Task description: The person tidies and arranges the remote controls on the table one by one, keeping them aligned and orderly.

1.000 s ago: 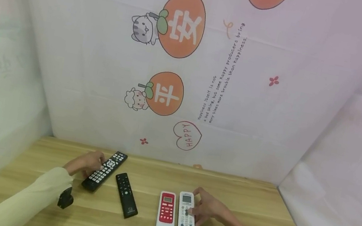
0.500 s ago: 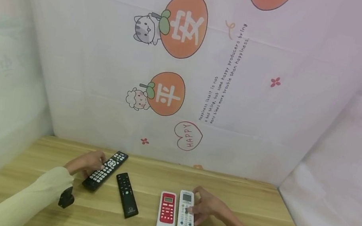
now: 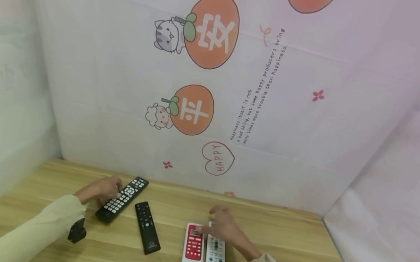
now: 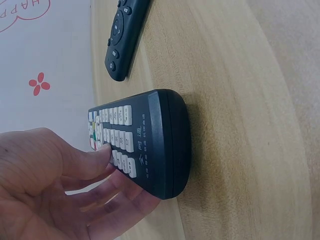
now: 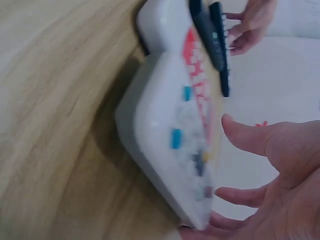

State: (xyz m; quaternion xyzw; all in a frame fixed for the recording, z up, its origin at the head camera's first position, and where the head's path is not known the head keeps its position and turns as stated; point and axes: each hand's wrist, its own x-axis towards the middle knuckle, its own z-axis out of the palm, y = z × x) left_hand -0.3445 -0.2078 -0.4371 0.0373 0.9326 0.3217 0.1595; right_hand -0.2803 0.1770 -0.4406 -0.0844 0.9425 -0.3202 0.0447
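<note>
My left hand [image 3: 103,190] grips a black remote control with white buttons [image 3: 123,200] by its left edge. In the left wrist view the thumb lies on its buttons and the fingers curl beneath. My right hand [image 3: 227,228] is spread above the upper end of a white remote control [image 3: 215,257], hiding part of it. Its thumb reaches over the top of a red-and-white remote control [image 3: 194,251]. In the right wrist view the right fingers [image 5: 245,196] stand apart, holding nothing; the white remote [image 5: 162,125] lies on the wood beside them.
A slimmer black remote control [image 3: 147,228] lies between the left hand and the red-and-white remote. Everything rests on a wooden table [image 3: 175,207]. A white printed cloth [image 3: 270,170] rises behind the table, with cloth walls at both sides.
My right hand has let go of the white remote and moved left and up, its thumb now over the red-and-white one. The white remote shifted slightly left earlier. The left hand has stayed put.
</note>
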